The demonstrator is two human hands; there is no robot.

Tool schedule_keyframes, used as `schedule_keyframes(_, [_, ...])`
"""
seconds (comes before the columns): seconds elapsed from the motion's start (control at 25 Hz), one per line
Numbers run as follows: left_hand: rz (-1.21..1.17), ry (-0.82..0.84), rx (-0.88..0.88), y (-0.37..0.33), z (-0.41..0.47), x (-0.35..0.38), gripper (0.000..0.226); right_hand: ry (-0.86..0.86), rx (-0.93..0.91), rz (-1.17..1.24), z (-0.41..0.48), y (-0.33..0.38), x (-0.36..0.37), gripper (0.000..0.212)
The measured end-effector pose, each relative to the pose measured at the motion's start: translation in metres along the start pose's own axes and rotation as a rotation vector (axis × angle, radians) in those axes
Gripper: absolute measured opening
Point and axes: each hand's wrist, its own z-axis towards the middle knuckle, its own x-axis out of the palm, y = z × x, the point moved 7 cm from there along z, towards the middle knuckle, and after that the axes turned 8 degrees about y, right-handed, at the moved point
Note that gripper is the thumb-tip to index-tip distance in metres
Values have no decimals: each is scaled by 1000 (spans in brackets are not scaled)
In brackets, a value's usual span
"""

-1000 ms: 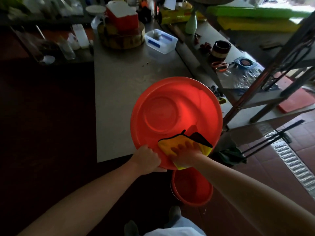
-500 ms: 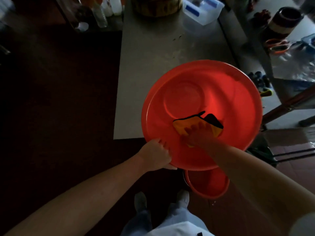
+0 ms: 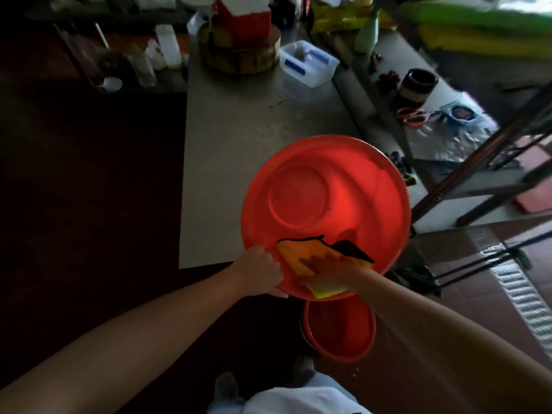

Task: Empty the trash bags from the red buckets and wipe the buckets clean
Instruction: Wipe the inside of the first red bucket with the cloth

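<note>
Note red bucket (image 3: 325, 192) tipped up at near right corner of the counter (image 3: 239, 162), near rim clamped in curled left hand (image 3: 260, 268) fingers. Avoid heavy pressure from the right hand (image 3: 328, 274), fingers flat on the yellow cloth (image 3: 298, 252): likely rim slip, drop onto the lower bucket (image 3: 340, 333).

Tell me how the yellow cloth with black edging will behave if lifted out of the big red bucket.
Likely floppy: the yellow black-edged cloth drapes over the rim of the big red plastic bucket. Probably light and unlikely to roll: it lies flat under the right hand.
</note>
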Motion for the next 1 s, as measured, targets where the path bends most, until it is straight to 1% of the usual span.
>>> schedule_keyframes(0.08, [37,5,-11,10,-7,-5,73,-1,-1,-18,-24,1,9,93])
schedule_keyframes(0.16, [50,34,2,16,-14,-13,74,-51,-6,-96,-39,2,14,105])
schedule_keyframes(0.24, [35,97,34,23,-19,-16,76,-121,10,-209,-43,0,16,110])
schedule_keyframes(0.28, [29,117,31,30,-24,-18,76,-159,26,-246,-46,-2,16,109])
schedule_keyframes(0.36, [28,171,-20,54,-39,-27,72,-245,49,-292,-50,-3,14,100])
schedule_keyframes(0.4, [41,188,-49,69,-46,-29,65,-299,47,-317,-51,0,12,94])
schedule_keyframes(0.48, [100,217,-90,91,-59,-27,43,-402,27,-332,-53,10,6,82])
schedule_keyframes(0.52, [138,231,-113,97,-63,-23,40,-432,17,-326,-53,16,4,78])
schedule_keyframes(0.56, [160,249,-136,99,-66,-18,42,-448,10,-322,-51,21,4,76])
schedule_keyframes(0.64, [120,275,-179,90,-65,-9,55,-443,11,-339,-47,29,3,77])
schedule_keyframes(0.72, [29,259,-208,65,-53,-1,76,-441,7,-349,-47,29,0,78])
schedule_keyframes(0.76, [-28,235,-208,47,-45,-1,80,-450,1,-346,-47,29,-1,79])
schedule_keyframes(0.8, [-92,218,-209,31,-37,0,79,-447,-5,-339,-47,29,-2,80])
schedule_keyframes(0.88, [-214,173,-247,11,-21,-1,67,-416,-5,-326,-43,26,-3,82])
schedule_keyframes(0.96, [-247,101,-269,6,-11,-5,57,-370,6,-268,-34,23,-4,83])
schedule_keyframes(1.0, [-244,68,-262,4,-7,-5,55,-323,13,-217,-30,19,-6,82])
